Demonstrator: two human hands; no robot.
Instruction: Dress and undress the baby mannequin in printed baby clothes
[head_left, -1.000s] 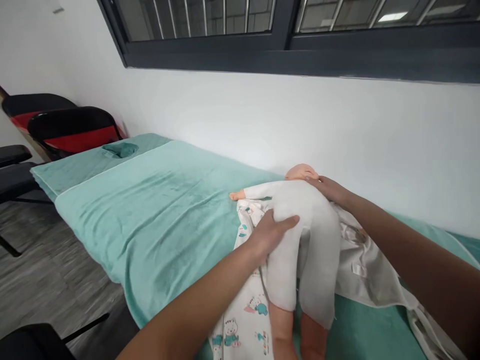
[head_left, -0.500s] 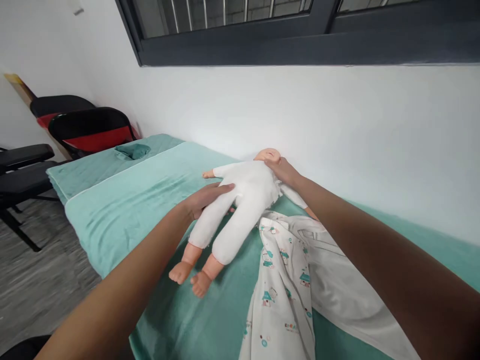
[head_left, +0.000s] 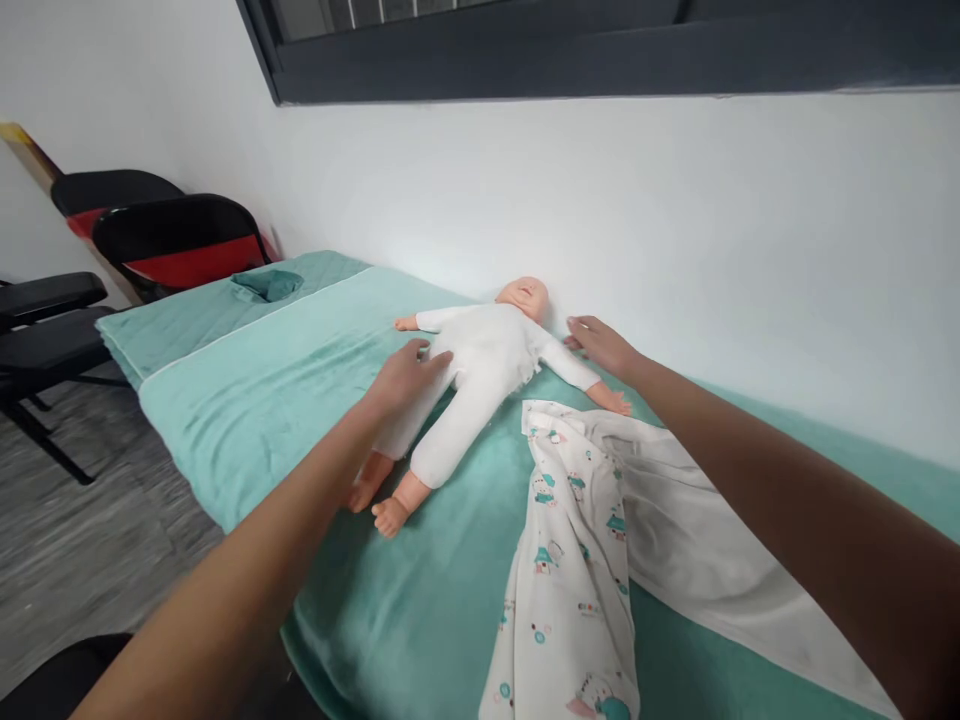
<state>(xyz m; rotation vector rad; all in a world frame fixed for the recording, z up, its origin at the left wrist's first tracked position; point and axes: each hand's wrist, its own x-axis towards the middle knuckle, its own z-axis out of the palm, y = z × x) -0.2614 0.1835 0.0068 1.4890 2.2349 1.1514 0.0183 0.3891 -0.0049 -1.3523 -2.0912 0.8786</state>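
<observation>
A baby doll [head_left: 487, 365] in a white suit lies on its back on the teal-covered bed [head_left: 300, 390], head near the wall. My left hand [head_left: 401, 375] rests flat, fingers apart, against the doll's hip and side. My right hand [head_left: 600, 342] hovers open just past the doll's outstretched arm, near the wall, holding nothing. A white printed baby garment [head_left: 577, 540] lies spread out on the bed to the right of the doll's legs.
A white wall [head_left: 675, 230] runs along the far side of the bed under a dark window frame [head_left: 525, 50]. Black and red folding chairs [head_left: 172, 245] and a black bench [head_left: 45, 320] stand at the left. A small teal cloth [head_left: 266, 285] lies at the bed's far end.
The doll was carried left off the garment and laid flat on the bed. My right hand has come away from its head; my left hand stays at its side.
</observation>
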